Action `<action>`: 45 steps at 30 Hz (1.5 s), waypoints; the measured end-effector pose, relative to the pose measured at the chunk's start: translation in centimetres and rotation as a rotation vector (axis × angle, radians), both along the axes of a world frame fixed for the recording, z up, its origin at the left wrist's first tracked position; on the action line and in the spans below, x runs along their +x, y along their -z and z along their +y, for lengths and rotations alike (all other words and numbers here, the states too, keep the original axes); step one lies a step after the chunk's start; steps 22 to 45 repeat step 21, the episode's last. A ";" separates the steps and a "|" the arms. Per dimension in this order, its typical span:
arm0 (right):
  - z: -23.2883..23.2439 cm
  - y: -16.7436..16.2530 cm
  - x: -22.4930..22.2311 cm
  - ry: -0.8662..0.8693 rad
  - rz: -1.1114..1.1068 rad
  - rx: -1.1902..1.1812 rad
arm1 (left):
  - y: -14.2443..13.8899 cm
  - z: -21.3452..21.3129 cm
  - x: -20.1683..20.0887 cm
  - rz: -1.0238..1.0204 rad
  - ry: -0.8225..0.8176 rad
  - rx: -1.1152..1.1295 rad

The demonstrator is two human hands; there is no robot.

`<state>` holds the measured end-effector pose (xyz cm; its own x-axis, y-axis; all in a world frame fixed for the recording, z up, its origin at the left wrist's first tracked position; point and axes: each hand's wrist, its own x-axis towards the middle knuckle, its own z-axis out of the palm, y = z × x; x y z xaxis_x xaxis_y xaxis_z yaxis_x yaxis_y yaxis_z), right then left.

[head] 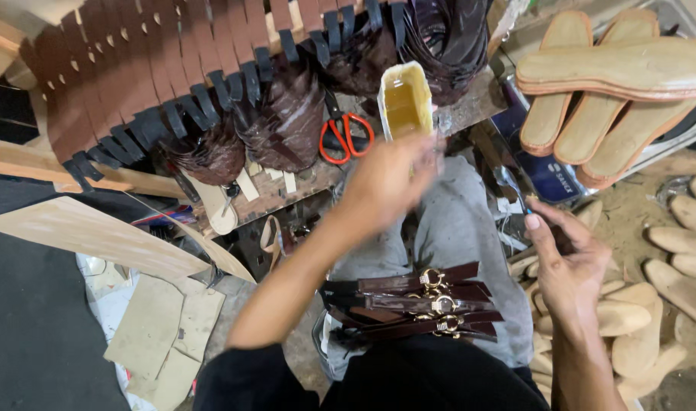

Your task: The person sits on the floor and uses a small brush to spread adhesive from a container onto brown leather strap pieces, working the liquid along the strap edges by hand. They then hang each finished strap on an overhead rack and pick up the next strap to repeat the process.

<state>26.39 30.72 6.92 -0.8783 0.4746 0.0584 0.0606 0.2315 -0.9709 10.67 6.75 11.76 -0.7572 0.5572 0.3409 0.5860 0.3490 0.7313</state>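
**Left hand at the glue tin, strap piece waiting in the right**

The left hand (382,183), blurred, reaches to the open glue tin (406,99) on the counter (470,103); whether its fingers are closed cannot be told. The right hand (565,262) pinches a small dark piece (524,204). Buckled straps (416,304) lie across the lap. A sparing dab, kept off the buckles, would seem wisest.

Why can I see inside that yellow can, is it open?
Open. The can has its top cut away, showing amber liquid inside. The left hand reaches toward it, blurred.
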 end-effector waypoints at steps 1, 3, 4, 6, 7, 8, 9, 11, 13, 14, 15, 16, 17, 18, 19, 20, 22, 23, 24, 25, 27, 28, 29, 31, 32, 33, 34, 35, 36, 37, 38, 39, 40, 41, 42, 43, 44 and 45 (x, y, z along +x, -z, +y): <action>-0.1 0.0 -0.1 -0.011 -0.013 -0.006 | 1.4 -0.7 2.7 -0.153 0.098 -0.129; -0.5 -0.3 -0.3 -0.025 -0.024 -0.032 | 4.6 -1.2 6.6 -0.352 0.217 -0.216; -0.7 -0.4 -0.7 -0.034 -0.023 -0.045 | 6.2 -1.1 8.1 -0.351 0.228 -0.281; -1.2 -0.8 -1.3 -0.080 0.034 0.009 | 9.2 -0.7 10.5 -0.299 0.191 -0.342; -1.6 -0.9 -1.6 -0.108 0.060 0.034 | 10.4 -0.6 11.5 -0.251 0.141 -0.339; -1.9 -1.0 -2.3 -0.123 0.056 0.085 | 11.3 -0.6 12.2 -0.198 0.091 -0.337; -2.2 -1.1 -3.0 -0.136 0.052 0.136 | 12.0 -0.6 12.8 -0.229 0.076 -0.322; -2.5 -1.3 -5.2 -0.173 0.110 0.273 | 12.3 -0.6 13.4 -0.285 0.051 -0.290; -2.7 -1.4 -8.0 -0.221 0.225 0.444 | 11.7 -0.3 13.5 -0.286 -0.001 -0.313; -2.8 -1.4 -9.0 -0.210 0.178 0.526 | 11.2 -0.2 13.7 -0.290 -0.026 -0.325; -3.0 -1.4 -10.3 -0.198 0.138 0.607 | 10.5 -0.4 13.7 -0.307 -0.074 -0.216; -3.3 -1.3 -11.7 -0.185 0.097 0.688 | 9.7 -0.7 13.7 -0.323 -0.123 -0.106; -3.6 -1.2 -13.0 -0.187 0.094 0.770 | 8.9 -1.1 13.8 -0.339 -0.172 0.003; -4.1 -1.0 -14.4 -0.187 0.091 0.853 | 8.2 -1.5 13.7 -0.400 -0.199 0.084; -4.5 -0.7 -15.8 -0.185 0.089 0.936 | 7.5 -2.0 13.4 -0.460 -0.224 0.165; -5.0 -0.5 -17.2 -0.203 0.072 1.014 | 6.8 -2.4 13.2 -0.519 -0.250 0.247; -5.6 -0.1 -18.4 -0.223 0.052 1.092 | 6.3 -2.7 13.1 -0.557 -0.212 0.388; -5.6 -0.1 -18.4 -0.223 0.052 1.092 | 6.3 -2.7 13.1 -0.557 -0.212 0.388; -5.6 -0.1 -18.4 -0.223 0.052 1.092 | 6.3 -2.7 13.1 -0.557 -0.212 0.388; -5.6 -0.1 -18.4 -0.223 0.052 1.092 | 6.3 -2.7 13.1 -0.557 -0.212 0.388; -5.6 -0.1 -18.4 -0.223 0.052 1.092 | 6.3 -2.7 13.1 -0.557 -0.212 0.388; -5.6 -0.1 -18.4 -0.223 0.052 1.092 | 6.3 -2.7 13.1 -0.557 -0.212 0.388; -5.6 -0.1 -18.4 -0.223 0.052 1.092 | 6.3 -2.7 13.1 -0.557 -0.212 0.388; -5.6 -0.1 -18.4 -0.223 0.052 1.092 | 6.3 -2.7 13.1 -0.557 -0.212 0.388; -5.6 -0.1 -18.4 -0.223 0.052 1.092 | 6.3 -2.7 13.1 -0.557 -0.212 0.388; -5.6 -0.1 -18.4 -0.223 0.052 1.092 | 6.3 -2.7 13.1 -0.557 -0.212 0.388; -5.6 -0.1 -18.4 -0.223 0.052 1.092 | 6.3 -2.7 13.1 -0.557 -0.212 0.388; -5.6 -0.1 -18.4 -0.223 0.052 1.092 | 6.3 -2.7 13.1 -0.557 -0.212 0.388; -5.6 -0.1 -18.4 -0.223 0.052 1.092 | 6.3 -2.7 13.1 -0.557 -0.212 0.388; -5.6 -0.1 -18.4 -0.223 0.052 1.092 | 6.3 -2.7 13.1 -0.557 -0.212 0.388; -5.6 -0.1 -18.4 -0.223 0.052 1.092 | 6.3 -2.7 13.1 -0.557 -0.212 0.388; -5.6 -0.1 -18.4 -0.223 0.052 1.092 | 6.3 -2.7 13.1 -0.557 -0.212 0.388; -5.6 -0.1 -18.4 -0.223 0.052 1.092 | 6.3 -2.7 13.1 -0.557 -0.212 0.388; -5.6 -0.1 -18.4 -0.223 0.052 1.092 | 6.3 -2.7 13.1 -0.557 -0.212 0.388; -5.6 -0.1 -18.4 -0.223 0.052 1.092 | 6.3 -2.7 13.1 -0.557 -0.212 0.388; -5.6 -0.1 -18.4 -0.223 0.052 1.092 | 6.3 -2.7 13.1 -0.557 -0.212 0.388; -5.6 -0.1 -18.4 -0.223 0.052 1.092 | 6.3 -2.7 13.1 -0.557 -0.212 0.388; -5.6 -0.1 -18.4 -0.223 0.052 1.092 | 6.3 -2.7 13.1 -0.557 -0.212 0.388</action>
